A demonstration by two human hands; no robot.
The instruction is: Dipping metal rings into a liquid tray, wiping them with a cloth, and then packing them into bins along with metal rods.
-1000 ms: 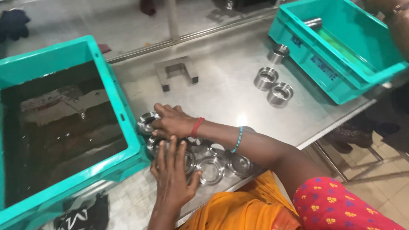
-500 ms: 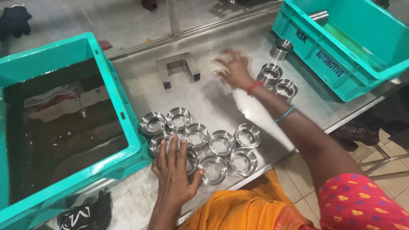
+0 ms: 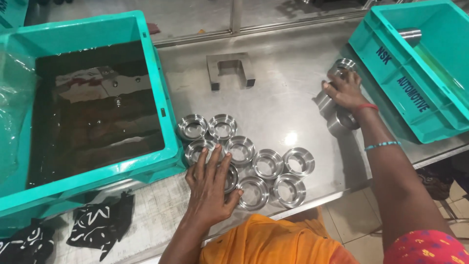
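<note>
Several shiny metal rings (image 3: 267, 164) lie flat in a cluster on the steel table (image 3: 283, 98). My left hand (image 3: 211, 188) rests palm down with spread fingers on the near-left rings of that cluster. My right hand (image 3: 346, 90) reaches to the far right and lies on top of a few more metal rings (image 3: 342, 122) beside the right teal crate. Its fingers curl over them; whether it grips one I cannot tell. One ring (image 3: 345, 64) stands just beyond its fingertips.
A large teal crate (image 3: 161, 105) of dark liquid stands at left. Another teal crate (image 3: 405, 93) at right holds a metal cylinder (image 3: 409, 33). A grey U-shaped metal block (image 3: 230, 71) sits mid-table. Black cloths (image 3: 100, 225) lie at the near-left edge.
My right hand left the ring cluster, swept across the table to the right and now lies on the rings by the right crate. My left hand stayed on the cluster.
</note>
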